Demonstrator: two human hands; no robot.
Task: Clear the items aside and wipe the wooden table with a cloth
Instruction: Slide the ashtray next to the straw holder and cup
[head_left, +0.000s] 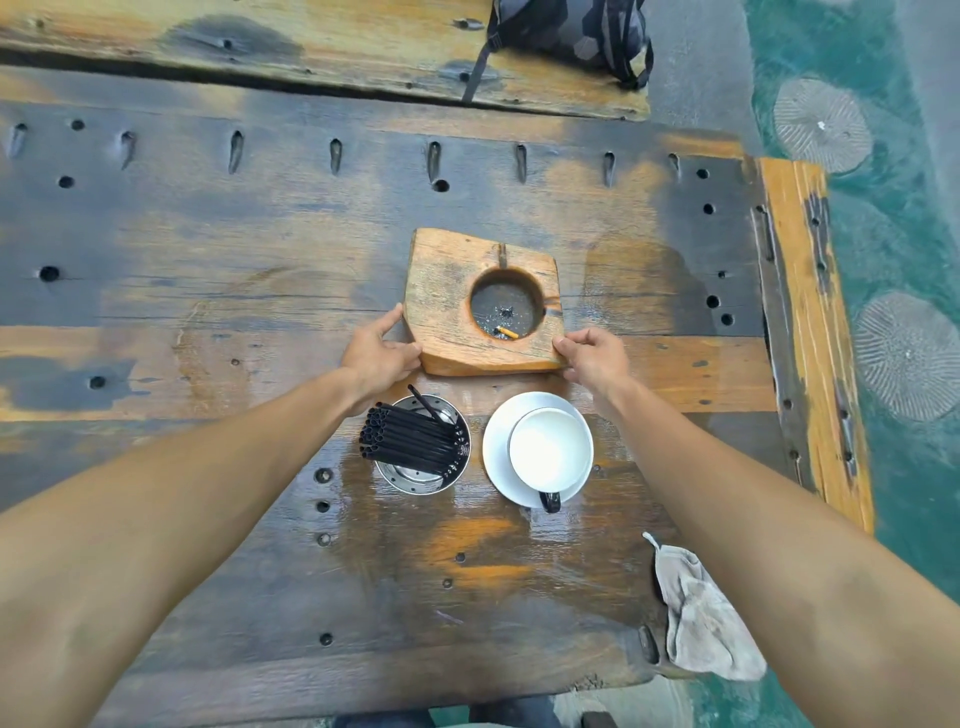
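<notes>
A chunky wooden block ashtray (447, 306) with a round hollow holding ash and a cigarette butt sits mid-table on the worn wooden table (208, 260). My left hand (378, 353) grips its near left corner, and my right hand (592, 356) grips its near right corner. Just in front of my hands stand a steel cup full of black straws (415, 441) and a white cup on a white saucer (550, 449). A crumpled grey cloth (701, 618) lies at the table's near right edge, partly under my right forearm.
The tabletop has many holes and slots and looks wet near the front. A second plank bench (311, 47) lies beyond, with a dark backpack (571, 36) on it. Teal floor with round stone discs (821, 124) runs along the right.
</notes>
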